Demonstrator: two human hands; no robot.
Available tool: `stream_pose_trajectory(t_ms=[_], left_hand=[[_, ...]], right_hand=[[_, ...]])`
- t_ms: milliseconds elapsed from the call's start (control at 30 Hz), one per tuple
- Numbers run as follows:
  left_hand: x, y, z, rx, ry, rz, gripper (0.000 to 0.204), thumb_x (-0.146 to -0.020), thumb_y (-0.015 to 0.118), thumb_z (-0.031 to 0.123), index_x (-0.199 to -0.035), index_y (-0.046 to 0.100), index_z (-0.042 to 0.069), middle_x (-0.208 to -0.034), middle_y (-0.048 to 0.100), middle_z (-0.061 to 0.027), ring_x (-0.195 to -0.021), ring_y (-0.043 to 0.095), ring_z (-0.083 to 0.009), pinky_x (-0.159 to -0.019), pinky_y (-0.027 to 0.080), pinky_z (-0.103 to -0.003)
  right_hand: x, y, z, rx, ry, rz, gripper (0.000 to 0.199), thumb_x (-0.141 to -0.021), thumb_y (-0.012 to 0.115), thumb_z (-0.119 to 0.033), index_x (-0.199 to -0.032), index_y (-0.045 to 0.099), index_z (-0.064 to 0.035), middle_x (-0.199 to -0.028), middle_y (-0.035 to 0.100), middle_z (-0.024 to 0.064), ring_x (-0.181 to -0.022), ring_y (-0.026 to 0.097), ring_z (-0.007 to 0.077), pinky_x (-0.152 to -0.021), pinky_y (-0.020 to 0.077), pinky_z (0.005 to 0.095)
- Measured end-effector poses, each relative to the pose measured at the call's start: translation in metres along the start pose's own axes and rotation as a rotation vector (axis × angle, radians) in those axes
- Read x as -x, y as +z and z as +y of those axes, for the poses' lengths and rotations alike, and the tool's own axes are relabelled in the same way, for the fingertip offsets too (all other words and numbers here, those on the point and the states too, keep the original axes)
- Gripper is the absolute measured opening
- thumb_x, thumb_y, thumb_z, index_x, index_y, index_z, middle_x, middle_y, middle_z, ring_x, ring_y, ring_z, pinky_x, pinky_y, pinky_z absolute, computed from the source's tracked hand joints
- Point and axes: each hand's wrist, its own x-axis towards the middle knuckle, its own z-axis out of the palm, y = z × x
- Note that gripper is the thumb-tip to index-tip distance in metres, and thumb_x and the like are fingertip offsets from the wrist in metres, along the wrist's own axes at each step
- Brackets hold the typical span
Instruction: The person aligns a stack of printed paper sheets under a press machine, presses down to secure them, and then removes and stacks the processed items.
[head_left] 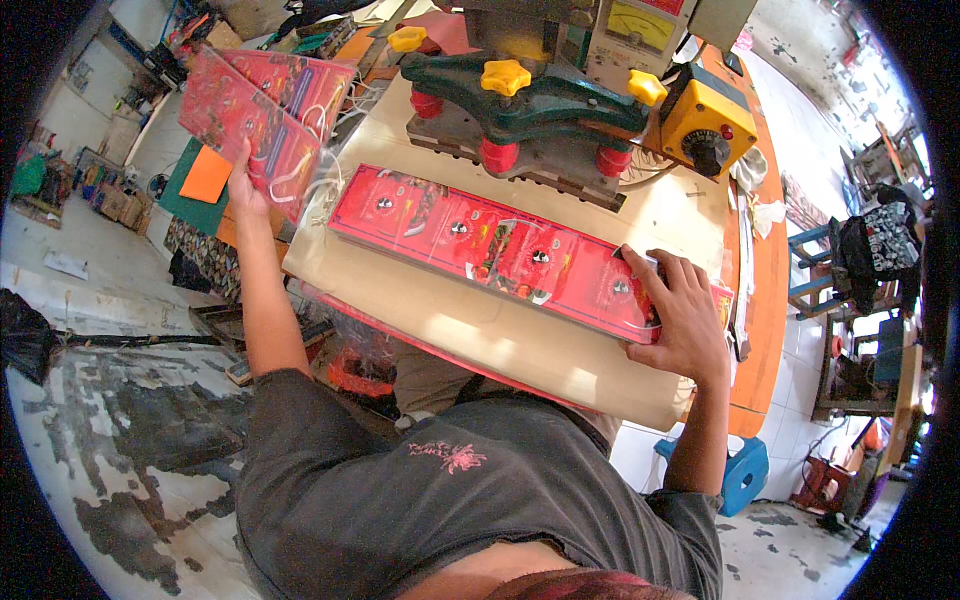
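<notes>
A long red printed strip, glossy with repeating round emblems and food pictures, lies across the pale board in front of me. My right hand grips its right end, thumb at the near edge and fingers bent over the far side. Out to the left, my left hand holds the lower edge of a clear-filmed red printed sheet. Another such sheet overlaps it behind. White cords hang by these sheets. Part of my left hand's grip is hidden behind the sheet.
Just beyond the strip stands a press with a dark green frame and yellow star knobs. To its right sits a yellow control box with a black dial. An orange card lies at left. Clear film hangs below the board's near edge.
</notes>
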Motion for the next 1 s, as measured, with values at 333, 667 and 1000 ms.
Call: stream_pose_trajectory(t_ms=[333, 667, 1000], left_hand=[[0.095, 0.056, 0.057, -0.063, 0.2, -0.152, 0.062, -0.097, 0.067, 0.017, -0.152, 0.041, 0.005, -0.148, 0.054, -0.0097, -0.134, 0.053, -0.0293, -0.113, 0.043, -0.05], [0.113, 0.018, 0.081, -0.027, 0.263, -0.229, 0.068, -0.095, 0.067, 0.022, -0.154, 0.037, 0.003, -0.148, 0.051, -0.0135, -0.135, 0.05, -0.0338, -0.114, 0.039, -0.054], [0.152, 0.037, 0.093, -0.175, 0.28, -0.31, 0.07, -0.091, 0.07, 0.015, -0.153, 0.039, 0.004, -0.148, 0.052, -0.0152, -0.133, 0.053, -0.0346, -0.11, 0.045, -0.057]], right_hand=[[0.005, 0.003, 0.006, 0.056, -0.04, 0.019, 0.117, -0.061, 0.074, -0.078, -0.156, 0.041, -0.0182, -0.148, 0.048, 0.021, -0.143, 0.039, 0.04, -0.123, 0.0225, 0.058], [0.012, -0.005, 0.014, -0.095, -0.1, 0.191, 0.094, -0.077, 0.069, -0.07, -0.146, 0.051, -0.0092, -0.142, 0.054, 0.02, -0.141, 0.043, 0.0387, -0.122, 0.0238, 0.059], [0.023, -0.019, 0.012, -0.41, -0.117, 0.378, 0.059, -0.089, 0.074, -0.039, -0.133, 0.059, -0.0033, -0.108, 0.061, 0.0161, -0.102, 0.057, 0.0336, -0.091, 0.0456, 0.0445]])
